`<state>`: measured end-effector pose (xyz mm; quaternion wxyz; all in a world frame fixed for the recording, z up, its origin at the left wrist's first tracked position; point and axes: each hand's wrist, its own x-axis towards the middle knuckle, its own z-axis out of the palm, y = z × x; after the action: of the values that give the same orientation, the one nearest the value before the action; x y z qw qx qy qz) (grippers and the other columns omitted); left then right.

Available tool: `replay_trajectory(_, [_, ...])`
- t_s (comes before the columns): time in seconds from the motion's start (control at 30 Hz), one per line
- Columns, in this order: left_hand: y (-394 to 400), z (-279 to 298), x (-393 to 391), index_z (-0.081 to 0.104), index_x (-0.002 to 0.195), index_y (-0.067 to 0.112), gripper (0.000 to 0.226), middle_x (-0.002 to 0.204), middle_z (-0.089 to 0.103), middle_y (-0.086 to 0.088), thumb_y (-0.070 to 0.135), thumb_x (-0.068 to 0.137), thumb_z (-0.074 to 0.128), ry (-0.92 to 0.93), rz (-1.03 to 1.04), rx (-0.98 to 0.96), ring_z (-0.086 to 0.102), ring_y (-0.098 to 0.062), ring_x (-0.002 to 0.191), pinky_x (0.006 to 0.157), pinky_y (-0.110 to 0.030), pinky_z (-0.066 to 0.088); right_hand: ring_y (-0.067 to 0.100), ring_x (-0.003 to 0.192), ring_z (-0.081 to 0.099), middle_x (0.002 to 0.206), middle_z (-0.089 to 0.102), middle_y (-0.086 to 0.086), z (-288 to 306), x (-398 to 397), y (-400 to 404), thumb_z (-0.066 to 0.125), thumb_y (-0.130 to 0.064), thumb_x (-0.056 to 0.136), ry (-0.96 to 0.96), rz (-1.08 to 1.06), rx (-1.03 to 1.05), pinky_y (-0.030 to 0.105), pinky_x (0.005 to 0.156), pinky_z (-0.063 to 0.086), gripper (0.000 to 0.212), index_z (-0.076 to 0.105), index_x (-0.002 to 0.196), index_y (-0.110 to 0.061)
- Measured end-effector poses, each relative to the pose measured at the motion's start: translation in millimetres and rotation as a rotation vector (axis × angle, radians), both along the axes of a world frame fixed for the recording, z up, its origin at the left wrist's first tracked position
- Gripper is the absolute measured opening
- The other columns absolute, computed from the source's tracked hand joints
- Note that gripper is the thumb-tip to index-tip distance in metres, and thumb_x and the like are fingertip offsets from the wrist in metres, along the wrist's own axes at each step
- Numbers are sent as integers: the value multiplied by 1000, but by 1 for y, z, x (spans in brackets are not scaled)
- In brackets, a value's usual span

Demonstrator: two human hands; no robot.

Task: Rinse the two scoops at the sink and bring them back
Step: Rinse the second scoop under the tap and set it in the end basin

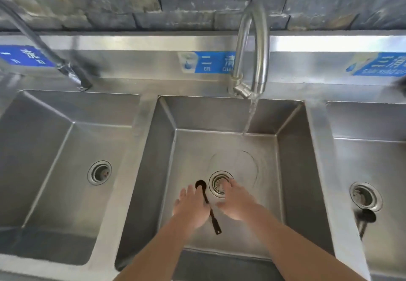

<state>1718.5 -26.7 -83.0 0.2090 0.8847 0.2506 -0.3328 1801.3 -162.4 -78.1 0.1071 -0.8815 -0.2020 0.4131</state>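
Reaching into the middle sink (292, 171), left hand (191, 210) with straight fingers over a dark scoop (207, 206); right hand (236, 201) spread wide, holding nothing.

Blue sink label (211, 62) reads "二 清", "ER".

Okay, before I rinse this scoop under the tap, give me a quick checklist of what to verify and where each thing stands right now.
1. Water running from the faucet: ok, a stream falls into the middle basin.
2. Black scoop in reach: ok, it lies between both hands.
3. Left hand gripping the scoop: cannot tell, fingers look straight beside it.
4. Right hand free: ok, open and holding nothing.
5. Scoop under the stream: not ok, it is near the drain, toward the front.
6. Second scoop located: cannot tell, only one shows clearly.
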Motion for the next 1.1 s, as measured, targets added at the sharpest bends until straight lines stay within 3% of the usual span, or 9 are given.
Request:
replay_trajectory(0.1, [19,-45,-1,47,132,18,43,120,56,1,30,91,47,23,143,-161,55,-22,107,87,-35,47,33,123,54,147,46,7,-49,-5,28,60,-42,84,125,-130,-31,43,97,49,73,29,148,-25])
replay_trajectory(0.17, [26,-74,4,54,122,16,34,105,58,4,32,92,48,52,282,-297,57,-20,92,75,-32,44,30,105,61,128,60,9,-81,-6,41,57,-38,84,159,-219,-20,39,87,53,53,45,133,-20])
replay_trajectory(0.27, [30,-115,15,64,113,8,33,110,68,-13,27,89,53,72,469,-397,63,-31,100,77,-34,45,31,111,60,122,65,10,-125,-8,56,58,-30,88,174,-294,3,33,86,46,39,57,124,-14])
replay_trajectory(0.37, [27,-142,24,65,106,3,27,108,68,-19,14,83,54,34,620,-404,63,-34,101,76,-34,44,32,100,65,103,71,12,-153,-13,64,57,-25,84,135,-334,-2,32,77,49,23,68,101,-14])
replay_trajectory(0.5, [26,-166,30,67,98,4,21,103,71,-20,18,86,58,-11,712,-404,66,-36,98,84,-38,54,32,85,66,84,72,12,-168,-20,72,54,-19,80,94,-370,31,29,62,40,14,66,76,-16])
replay_trajectory(0.63, [26,-163,36,69,87,15,9,94,73,-16,23,88,64,-91,719,-449,68,-32,88,80,-39,54,24,68,56,61,56,-2,-163,-15,65,57,-17,87,88,-489,134,30,53,29,36,46,53,-24])
replay_trajectory(0.8, [20,-119,65,71,97,10,17,70,63,-2,22,91,60,-188,751,-658,55,-14,56,48,-21,40,7,45,42,48,51,-10,-116,6,44,61,-18,86,259,-908,392,23,47,31,24,65,62,-16])
replay_trajectory(0.93, [5,-73,99,64,112,11,20,75,60,-6,11,94,53,-206,867,-872,54,-12,49,40,-19,39,7,38,54,45,61,-5,-69,34,33,57,-5,92,349,-1085,560,15,33,35,21,67,75,-9])
replay_trajectory(1.1, [-16,-34,133,61,122,14,28,108,68,-21,15,95,53,-245,929,-984,63,-24,79,53,-27,47,7,29,46,46,56,4,-20,57,15,57,-5,92,321,-1156,591,15,30,30,15,68,89,4])
